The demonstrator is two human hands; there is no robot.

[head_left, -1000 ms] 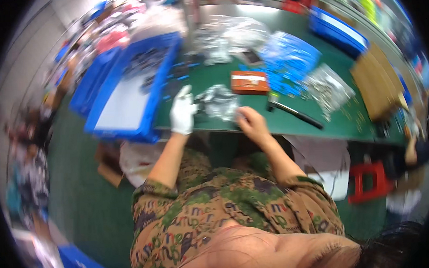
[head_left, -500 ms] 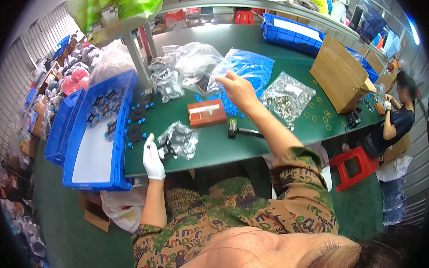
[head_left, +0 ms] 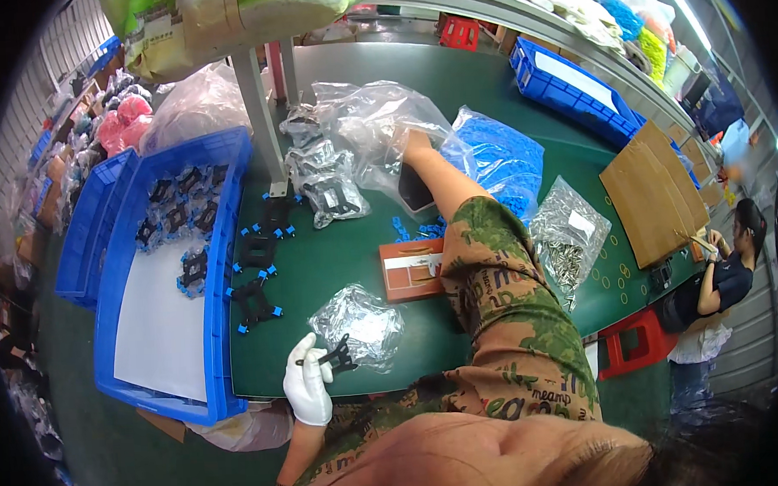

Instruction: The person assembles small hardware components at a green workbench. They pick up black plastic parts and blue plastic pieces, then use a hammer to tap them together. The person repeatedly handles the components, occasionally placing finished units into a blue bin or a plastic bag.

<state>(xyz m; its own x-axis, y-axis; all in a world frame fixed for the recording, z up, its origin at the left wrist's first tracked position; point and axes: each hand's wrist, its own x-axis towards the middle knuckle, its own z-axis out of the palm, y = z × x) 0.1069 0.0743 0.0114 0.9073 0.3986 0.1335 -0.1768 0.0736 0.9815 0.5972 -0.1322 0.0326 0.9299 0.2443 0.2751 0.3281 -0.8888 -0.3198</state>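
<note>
My left hand (head_left: 308,387), in a white glove, pinches a black plastic bracket (head_left: 341,354) near the table's front edge. Just beyond the bracket lies a crumpled clear bag (head_left: 362,318). My bare right hand (head_left: 416,144) reaches far across the table into a large clear plastic bag (head_left: 357,114), whose film and the wrist hide the fingers. A brown block (head_left: 400,286) with a pale top plate sits under my right forearm. Small blue pieces (head_left: 403,231) are scattered behind it, next to a bag of blue pieces (head_left: 507,160). Several black brackets with blue ends (head_left: 257,303) lie at the left.
A blue tray (head_left: 219,337) holding finished-looking brackets stands at the left edge. Right of my arm are a bag of metal pins (head_left: 566,257), yellow rubber bands (head_left: 605,273) and a cardboard box (head_left: 652,201). A post (head_left: 258,118) rises at the back left. A co-worker (head_left: 729,267) sits at the right.
My right hand has moved farther away, from above the blue bag into the large clear bag. My view has moved in closer over the table. The hammer is now out of sight around my right arm.
</note>
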